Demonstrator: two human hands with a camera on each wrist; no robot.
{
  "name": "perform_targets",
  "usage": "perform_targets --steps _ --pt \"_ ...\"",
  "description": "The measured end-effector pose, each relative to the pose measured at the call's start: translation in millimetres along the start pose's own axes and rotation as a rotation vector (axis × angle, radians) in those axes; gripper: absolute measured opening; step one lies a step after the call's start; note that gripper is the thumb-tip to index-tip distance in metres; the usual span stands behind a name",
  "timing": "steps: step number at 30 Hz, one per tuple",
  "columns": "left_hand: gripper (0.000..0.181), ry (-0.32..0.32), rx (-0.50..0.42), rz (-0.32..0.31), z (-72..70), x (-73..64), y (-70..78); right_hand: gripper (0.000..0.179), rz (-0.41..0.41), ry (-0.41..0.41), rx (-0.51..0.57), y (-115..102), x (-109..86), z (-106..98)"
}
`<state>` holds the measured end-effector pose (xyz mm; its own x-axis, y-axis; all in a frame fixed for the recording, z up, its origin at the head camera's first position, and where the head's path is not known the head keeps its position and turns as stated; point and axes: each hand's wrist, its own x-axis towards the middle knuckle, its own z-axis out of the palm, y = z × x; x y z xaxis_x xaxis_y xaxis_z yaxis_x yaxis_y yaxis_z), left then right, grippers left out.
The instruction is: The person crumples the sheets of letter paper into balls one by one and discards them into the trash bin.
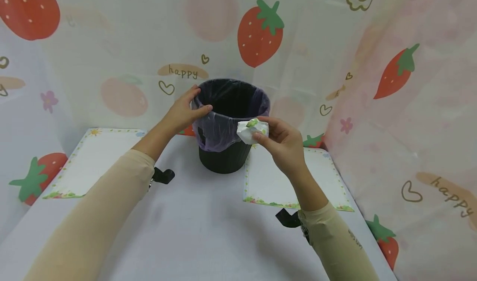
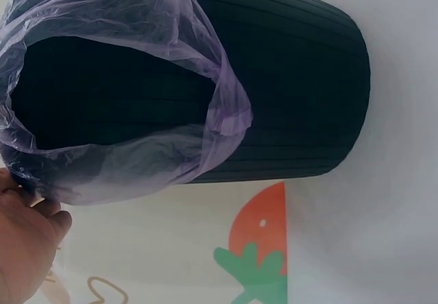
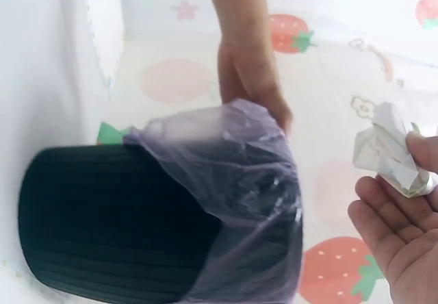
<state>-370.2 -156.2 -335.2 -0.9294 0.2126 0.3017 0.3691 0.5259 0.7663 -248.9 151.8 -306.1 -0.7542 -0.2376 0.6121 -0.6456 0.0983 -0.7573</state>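
Note:
A black trash can [image 1: 224,161] stands on the white table, its rim lined with a thin purple plastic bag [image 1: 216,132]. My left hand [image 1: 186,109] grips the left side of the lined rim, thumb in front; in the left wrist view that hand [image 2: 29,246] is partly cut off by the frame. Between thumb and fingers, my right hand [image 1: 288,144] pinches a crumpled ball of white paper [image 1: 246,133] with green print. In the head view the paper overlaps the can's right front rim; the right wrist view shows the paper ball [image 3: 387,153] apart from the bag.
Two white sheets with leafy, flowered borders lie flat: the left sheet [image 1: 97,157] under the left forearm's side, the right sheet [image 1: 272,181] behind the right wrist. A strawberry-printed curtain [image 1: 149,32] encloses the table's back and sides.

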Motion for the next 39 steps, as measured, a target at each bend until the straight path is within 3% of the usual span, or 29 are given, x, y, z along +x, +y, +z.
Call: perform_targets --steps 8,23,33,39 --pt "0.096 0.018 -0.016 0.013 1.2 0.0 -1.8 0.036 -0.028 -0.036 -0.069 -10 34.6 -11" --pt "0.097 0.02 -0.001 0.013 1.5 2.1 -2.0 0.038 0.009 -0.207 -0.208 -18 108.8 -21" --pt "0.098 -0.009 0.024 -0.003 6.5 5.5 -0.4 0.035 -0.009 -0.252 -0.347 0 144.5 -27" --pt "0.096 0.016 0.036 -0.008 6.4 6.4 1.1 0.036 -0.037 -0.309 -0.444 7 161.8 -28"
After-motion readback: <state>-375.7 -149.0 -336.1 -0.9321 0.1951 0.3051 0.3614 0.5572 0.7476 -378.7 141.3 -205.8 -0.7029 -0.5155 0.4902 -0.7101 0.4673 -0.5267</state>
